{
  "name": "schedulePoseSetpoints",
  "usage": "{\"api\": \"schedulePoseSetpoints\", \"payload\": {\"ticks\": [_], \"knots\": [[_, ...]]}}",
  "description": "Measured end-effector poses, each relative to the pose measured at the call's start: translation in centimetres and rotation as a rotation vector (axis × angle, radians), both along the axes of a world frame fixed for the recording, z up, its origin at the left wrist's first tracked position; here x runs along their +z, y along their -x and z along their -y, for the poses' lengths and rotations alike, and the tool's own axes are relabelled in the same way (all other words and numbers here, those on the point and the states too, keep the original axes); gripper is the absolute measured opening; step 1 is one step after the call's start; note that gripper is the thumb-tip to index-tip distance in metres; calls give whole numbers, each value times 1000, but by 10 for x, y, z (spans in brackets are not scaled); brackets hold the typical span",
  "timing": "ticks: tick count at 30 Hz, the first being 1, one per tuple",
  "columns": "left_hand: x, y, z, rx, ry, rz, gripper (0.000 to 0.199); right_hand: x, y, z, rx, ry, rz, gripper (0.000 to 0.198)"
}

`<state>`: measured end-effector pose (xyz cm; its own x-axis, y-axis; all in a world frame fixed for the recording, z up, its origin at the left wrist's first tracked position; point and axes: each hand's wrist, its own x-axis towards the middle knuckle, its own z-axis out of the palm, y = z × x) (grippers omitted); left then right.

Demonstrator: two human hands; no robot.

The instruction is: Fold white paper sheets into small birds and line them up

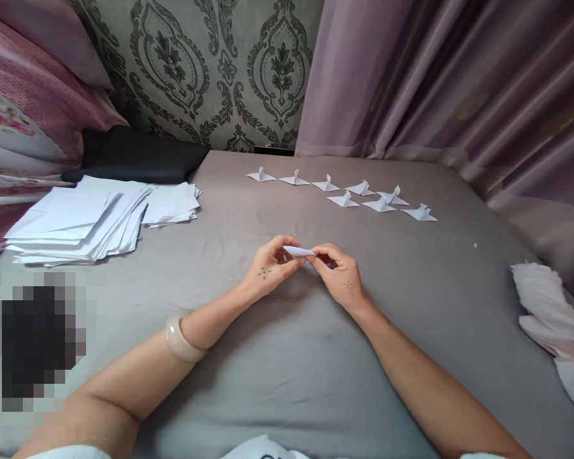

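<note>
Between my two hands is a small folded piece of white paper (298,252), raised a little above the grey sheet. My left hand (270,264) pinches its left end, fingers behind and thumb in front. At the right end, the thumb and forefinger of my right hand (338,271) are closed on the same paper. My fingers hide part of its folds. Farther back on the sheet stand several folded paper birds (380,203) in two loose rows, wings spread flat.
Stacks of white paper sheets (81,220) lie at the left, with a black cushion-like item (143,153) behind them. White crumpled cloth (550,312) sits at the right edge. Purple curtains (411,70) and a patterned wall (224,70) border the grey sheet (249,382). A blurred patch covers the lower left.
</note>
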<state>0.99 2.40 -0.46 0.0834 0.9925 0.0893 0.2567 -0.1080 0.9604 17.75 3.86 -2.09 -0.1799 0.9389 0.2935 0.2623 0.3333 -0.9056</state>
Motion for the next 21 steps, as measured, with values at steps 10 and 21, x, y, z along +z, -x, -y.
{"api": "schedulePoseSetpoints", "payload": {"ticks": [10,21], "knots": [[-9,8,6,-66,-747,-685,23,9,-5,5,-48,-479,499,20],[-12,10,3,-319,-507,-781,25,5,-14,18,106,-390,848,26]]}}
